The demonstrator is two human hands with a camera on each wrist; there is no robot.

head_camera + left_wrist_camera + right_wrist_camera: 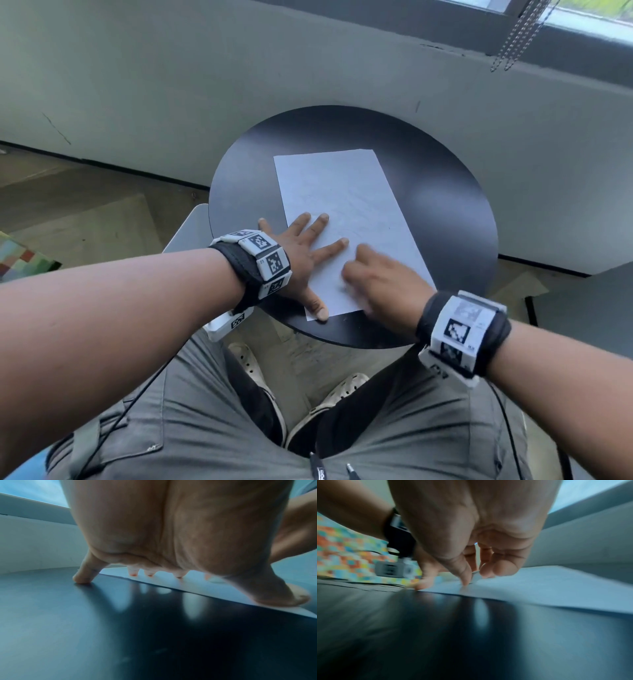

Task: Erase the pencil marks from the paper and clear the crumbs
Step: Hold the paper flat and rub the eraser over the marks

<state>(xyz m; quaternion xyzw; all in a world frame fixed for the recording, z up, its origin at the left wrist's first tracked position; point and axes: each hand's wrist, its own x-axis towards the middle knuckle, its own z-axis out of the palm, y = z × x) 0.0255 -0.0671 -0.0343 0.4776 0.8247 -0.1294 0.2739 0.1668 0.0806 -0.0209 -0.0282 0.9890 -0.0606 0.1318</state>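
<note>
The head camera is looking steeply down over the round black table (445,212), while both wrist cameras are skimming just above its top, facing outward under each palm, all three sharing the paper (346,205).

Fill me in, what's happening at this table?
A seated person is erasing pencil marks on a sheet of paper lying on a round black table. The left hand is spread flat, with fingers and thumb pressing the sheet's near left part and the little finger on the table. The right hand is blurred over the near end, its curled fingers pinching a small pale eraser against the paper. Faint marks remain farther up the sheet.
</note>
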